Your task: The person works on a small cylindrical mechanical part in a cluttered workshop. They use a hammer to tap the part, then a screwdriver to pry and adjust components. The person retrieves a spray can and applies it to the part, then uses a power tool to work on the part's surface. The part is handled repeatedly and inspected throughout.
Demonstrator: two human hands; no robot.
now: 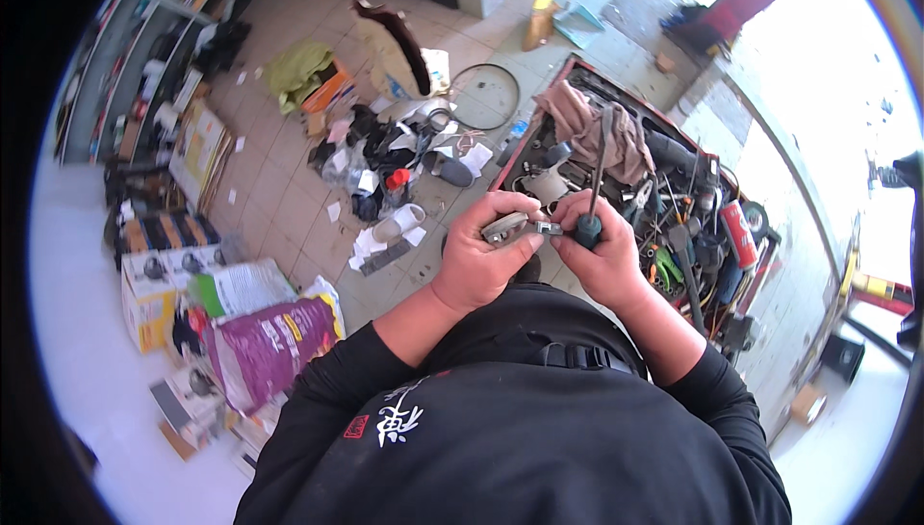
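Dark teal handle (588, 231), purple sack (274, 350)

A small, rounded grey metal part (505, 228) beside a long screwdriver with a dark green handle (588, 230).
The grey part sits tilted in the left hand (486, 254), with a small shiny piece (549, 228) by its right end. The screwdriver is in the right hand (612, 254), its dark, thin rod pointing away from the body.

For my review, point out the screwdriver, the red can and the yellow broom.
Screwdriver (588, 230): head view, on its dark handle.
Red can (739, 235): head view, middle of its body.
Yellow broom (540, 25): head view, on its bristle end.
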